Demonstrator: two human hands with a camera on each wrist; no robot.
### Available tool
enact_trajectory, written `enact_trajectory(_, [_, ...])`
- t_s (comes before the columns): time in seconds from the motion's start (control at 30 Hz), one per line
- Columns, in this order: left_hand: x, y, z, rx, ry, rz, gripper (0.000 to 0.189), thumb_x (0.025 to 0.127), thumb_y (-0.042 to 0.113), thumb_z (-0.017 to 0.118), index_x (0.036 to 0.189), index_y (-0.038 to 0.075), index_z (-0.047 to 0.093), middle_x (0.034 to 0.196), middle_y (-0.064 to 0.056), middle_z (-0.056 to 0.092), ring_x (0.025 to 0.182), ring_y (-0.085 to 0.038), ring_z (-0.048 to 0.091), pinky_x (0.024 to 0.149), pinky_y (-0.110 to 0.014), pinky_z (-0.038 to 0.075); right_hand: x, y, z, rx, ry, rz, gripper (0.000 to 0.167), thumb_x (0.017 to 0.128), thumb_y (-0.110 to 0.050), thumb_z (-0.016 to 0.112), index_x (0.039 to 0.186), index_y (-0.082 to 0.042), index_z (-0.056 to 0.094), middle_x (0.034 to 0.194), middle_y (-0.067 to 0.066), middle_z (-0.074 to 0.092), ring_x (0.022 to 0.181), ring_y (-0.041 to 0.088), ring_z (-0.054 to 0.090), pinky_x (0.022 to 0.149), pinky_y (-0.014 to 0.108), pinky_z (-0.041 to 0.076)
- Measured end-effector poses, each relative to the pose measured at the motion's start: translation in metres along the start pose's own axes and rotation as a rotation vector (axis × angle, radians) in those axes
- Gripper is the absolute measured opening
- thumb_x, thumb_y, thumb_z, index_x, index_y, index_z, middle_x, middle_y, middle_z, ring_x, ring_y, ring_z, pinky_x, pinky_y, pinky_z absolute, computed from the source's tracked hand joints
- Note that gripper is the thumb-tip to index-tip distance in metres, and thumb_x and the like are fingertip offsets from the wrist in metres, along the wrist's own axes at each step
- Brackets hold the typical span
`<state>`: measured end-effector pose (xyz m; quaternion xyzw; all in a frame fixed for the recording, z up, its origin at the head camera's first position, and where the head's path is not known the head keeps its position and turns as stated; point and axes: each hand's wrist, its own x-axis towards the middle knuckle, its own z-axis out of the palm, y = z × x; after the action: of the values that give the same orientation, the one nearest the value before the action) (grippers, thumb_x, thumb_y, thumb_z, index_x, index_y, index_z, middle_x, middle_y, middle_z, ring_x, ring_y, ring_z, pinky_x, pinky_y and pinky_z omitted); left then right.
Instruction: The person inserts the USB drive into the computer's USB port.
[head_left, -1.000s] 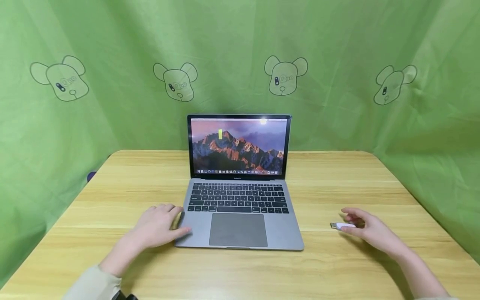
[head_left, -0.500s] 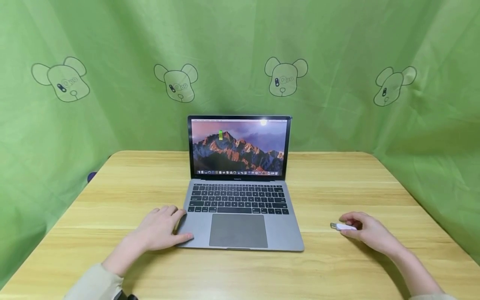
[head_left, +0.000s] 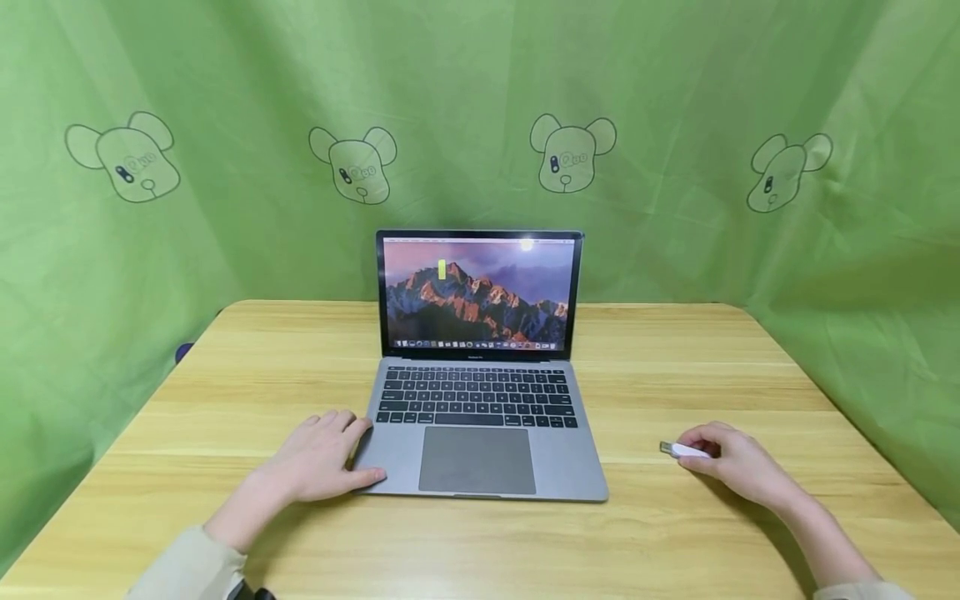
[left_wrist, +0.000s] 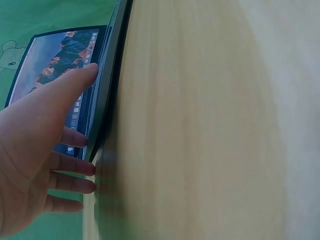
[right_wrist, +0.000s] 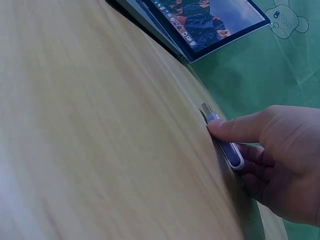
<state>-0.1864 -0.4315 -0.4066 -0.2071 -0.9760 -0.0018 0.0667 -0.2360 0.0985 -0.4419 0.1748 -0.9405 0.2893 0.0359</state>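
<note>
A grey laptop (head_left: 480,400) stands unfolded on the wooden table, its screen lit with a mountain picture. At its front left corner rests my left hand (head_left: 318,458), thumb on the palm rest and the other fingers along the side edge. The left wrist view shows those fingers (left_wrist: 72,182) extended and slightly spread. Right of the laptop, my right hand (head_left: 738,467) pinches a white USB stick (head_left: 688,451) between thumb and fingers. Its metal plug (right_wrist: 206,108) sticks out bare, pointing left toward the laptop in the head view. The stick is low over the tabletop.
The wooden table (head_left: 292,367) reaches back to a green curtain (head_left: 465,83) printed with bear heads, which also hangs along both sides. A small purple thing (head_left: 182,352) shows past the table's left edge.
My right fingers have closed in on the USB stick and now pinch it; its plug end has tipped up slightly. My left hand has settled slightly further onto the laptop's corner.
</note>
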Motion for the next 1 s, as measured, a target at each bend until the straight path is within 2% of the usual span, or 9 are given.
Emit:
enact_trajectory(0.3, [0.000,0.001,0.001,-0.006,-0.007,-0.003,0.079,0.078,0.069,0.052,0.123,0.005,0.054,0.113,-0.014,0.056,0.103,-0.029,0.053,0.086,-0.047,0.044,0.003,0.005,0.002,-0.029,0.023,-0.004,0.022,0.083,-0.022,0.071,0.097,-0.006,0.066,0.090,0.001,0.059,0.078,0.008,0.048,0.066,0.025,0.043])
enact_trajectory(0.43, [-0.001,0.001,0.001,-0.012,-0.009,-0.005,0.078,0.078,0.068,0.053,0.123,0.004,0.054,0.113,-0.014,0.056,0.104,-0.030,0.053,0.087,-0.048,0.044,0.005,0.005,0.001,-0.004,0.024,-0.014,0.022,0.084,-0.022,0.069,0.099,-0.007,0.064,0.090,0.001,0.059,0.078,0.007,0.048,0.066,0.024,0.043])
enact_trajectory(0.6, [-0.001,0.001,0.001,-0.009,-0.006,-0.005,0.078,0.078,0.068,0.054,0.123,0.004,0.054,0.112,-0.014,0.056,0.103,-0.030,0.053,0.086,-0.048,0.044,0.008,0.002,0.000,0.032,0.045,-0.052,0.019,0.087,-0.019,0.065,0.100,-0.005,0.062,0.082,0.000,0.055,0.070,0.007,0.046,0.058,0.023,0.041])
enact_trajectory(0.7, [-0.001,0.000,0.001,-0.007,-0.003,-0.005,0.078,0.077,0.068,0.054,0.123,0.004,0.054,0.112,-0.014,0.057,0.102,-0.029,0.053,0.086,-0.047,0.044,0.011,-0.002,-0.002,0.063,0.022,-0.040,0.020,0.090,-0.019,0.062,0.102,-0.004,0.061,0.079,0.002,0.055,0.065,0.009,0.047,0.053,0.024,0.042])
enact_trajectory(0.83, [0.000,0.000,0.001,-0.008,-0.007,-0.008,0.080,0.077,0.069,0.053,0.124,0.005,0.054,0.112,-0.014,0.056,0.103,-0.029,0.053,0.086,-0.047,0.044,0.015,-0.007,-0.005,0.077,-0.008,-0.015,0.022,0.092,-0.024,0.058,0.104,-0.006,0.059,0.083,0.004,0.057,0.059,0.010,0.047,0.049,0.025,0.043])
enact_trajectory(1.0, [0.000,-0.001,0.001,-0.003,-0.004,-0.005,0.080,0.077,0.069,0.053,0.123,0.004,0.055,0.111,-0.013,0.057,0.102,-0.028,0.053,0.086,-0.047,0.044,0.022,-0.013,-0.006,0.040,0.007,-0.034,0.025,0.091,-0.024,0.060,0.105,-0.003,0.060,0.084,0.003,0.057,0.057,0.008,0.044,0.047,0.024,0.039])
